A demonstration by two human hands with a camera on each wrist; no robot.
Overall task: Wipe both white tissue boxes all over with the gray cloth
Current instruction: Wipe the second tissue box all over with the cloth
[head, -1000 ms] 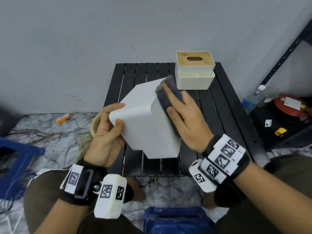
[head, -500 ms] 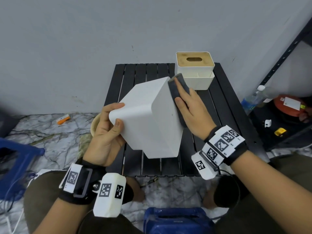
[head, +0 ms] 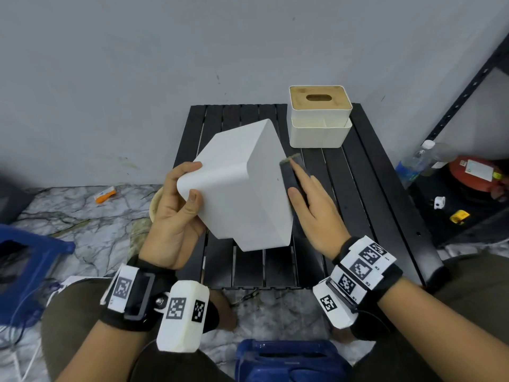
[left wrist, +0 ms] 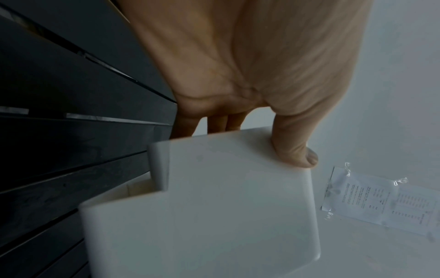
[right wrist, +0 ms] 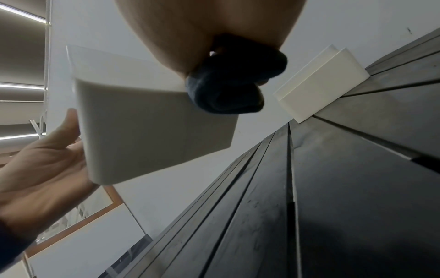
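My left hand (head: pixel 190 188) grips a plain white tissue box (head: pixel 242 186) by its near left corner, thumb on top and fingers behind, holding it tilted above the black slatted table (head: pixel 358 202). In the left wrist view the thumb presses on the box (left wrist: pixel 214 206). My right hand (head: pixel 308 199) presses the dark gray cloth (head: pixel 289 175) flat against the box's right side with straight fingers. The cloth (right wrist: pixel 228 90) bunches under the palm against the box (right wrist: pixel 147 135). A second white tissue box (head: pixel 319 117) with a wooden slotted lid stands at the table's back right, also visible as the second box (right wrist: pixel 319 80).
The wall runs close behind the table. A dark metal shelf at the right holds a plastic bottle (head: pixel 413 164) and a red item (head: pixel 476 172). A blue stool (head: pixel 27 257) stands on the marble floor at the left. A blue object (head: pixel 286 359) lies between my knees.
My right hand slid the cloth from the box's near face round its edge onto the right side. The left hand kept its grip and turned the box slightly.
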